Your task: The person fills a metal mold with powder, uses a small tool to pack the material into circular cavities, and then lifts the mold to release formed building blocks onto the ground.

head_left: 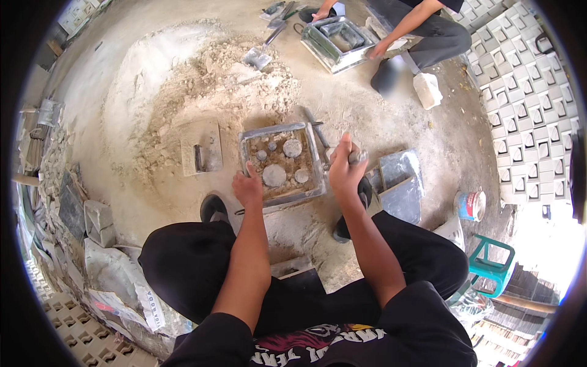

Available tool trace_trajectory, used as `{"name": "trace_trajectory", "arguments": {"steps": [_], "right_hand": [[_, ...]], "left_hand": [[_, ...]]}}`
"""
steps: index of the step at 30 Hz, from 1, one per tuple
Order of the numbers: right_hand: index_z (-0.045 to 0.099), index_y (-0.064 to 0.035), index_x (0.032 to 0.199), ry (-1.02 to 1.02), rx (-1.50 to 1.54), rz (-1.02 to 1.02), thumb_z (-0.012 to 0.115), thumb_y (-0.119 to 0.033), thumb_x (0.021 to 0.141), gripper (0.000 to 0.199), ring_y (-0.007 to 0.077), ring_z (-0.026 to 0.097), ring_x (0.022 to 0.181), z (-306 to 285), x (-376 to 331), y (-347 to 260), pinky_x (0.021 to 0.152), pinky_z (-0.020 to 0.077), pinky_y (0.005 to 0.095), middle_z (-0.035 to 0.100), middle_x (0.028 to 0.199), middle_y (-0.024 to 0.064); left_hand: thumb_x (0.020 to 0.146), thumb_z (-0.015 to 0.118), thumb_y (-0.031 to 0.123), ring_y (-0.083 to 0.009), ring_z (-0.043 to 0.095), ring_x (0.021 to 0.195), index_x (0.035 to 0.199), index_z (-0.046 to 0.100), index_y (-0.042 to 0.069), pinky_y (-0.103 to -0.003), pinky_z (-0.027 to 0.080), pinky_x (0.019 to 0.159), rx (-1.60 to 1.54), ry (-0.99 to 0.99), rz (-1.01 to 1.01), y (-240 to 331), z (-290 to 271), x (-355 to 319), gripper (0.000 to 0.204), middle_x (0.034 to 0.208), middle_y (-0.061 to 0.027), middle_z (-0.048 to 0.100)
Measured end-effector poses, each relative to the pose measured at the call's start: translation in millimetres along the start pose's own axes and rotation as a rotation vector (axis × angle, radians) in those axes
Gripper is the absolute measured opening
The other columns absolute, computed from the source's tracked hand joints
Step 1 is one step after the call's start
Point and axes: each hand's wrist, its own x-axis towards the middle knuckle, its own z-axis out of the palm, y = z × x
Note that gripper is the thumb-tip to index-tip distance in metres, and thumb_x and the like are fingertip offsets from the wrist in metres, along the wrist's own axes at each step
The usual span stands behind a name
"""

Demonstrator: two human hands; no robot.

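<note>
A square metal mould frame (280, 199) lies on the ground between my feet. Sandy mix fills it, with several round grey discs, such as the large disc (274, 175), showing at the top. My left hand (247, 186) is closed at the mould's near left side, its thumb pointing up. To the right of the mould, my right hand (347, 170) is raised off it, fingers wrapped round a short grey, rounded object (358, 157). Most of that object is hidden by the fingers.
A plastering float (211, 147) lies left of the mould, before a heap of sandy mix (202, 85) with a shovel (258, 57). Grey slabs (400, 183), a tin (469, 206) and a green stool (492, 266) stand right. A co-worker (422, 30) handles another mould (339, 43). Patterned blocks (526, 116) are stacked right.
</note>
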Motion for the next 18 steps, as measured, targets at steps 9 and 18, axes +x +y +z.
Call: {"name": "trace_trajectory", "arguments": {"steps": [9,18], "right_hand": [[0.05,-0.0014,0.062,0.006,0.005,-0.04,0.052,-0.031,0.097,0.046,0.0082,0.042,0.051,18,32,29,0.045,0.0319,0.0335,0.047,0.052,0.0004],[0.052,-0.0002,0.061,0.043,-0.178,-0.162,0.049,-0.031,0.098,0.048,0.0104,0.042,0.049,35,49,32,0.044,0.0324,0.0342,0.045,0.05,0.0028]], "left_hand": [[0.094,0.034,0.056,-0.0403,0.056,0.102,0.103,0.062,-0.006,-0.048,0.042,0.091,-0.053,-0.047,-0.046,4,1,-1,0.069,0.105,-0.0246,0.06],[0.094,0.034,0.056,-0.0424,0.057,0.097,0.094,0.063,-0.008,-0.05,0.043,0.088,-0.065,-0.044,-0.027,2,7,-10,0.071,0.1,-0.0271,0.061]]}}
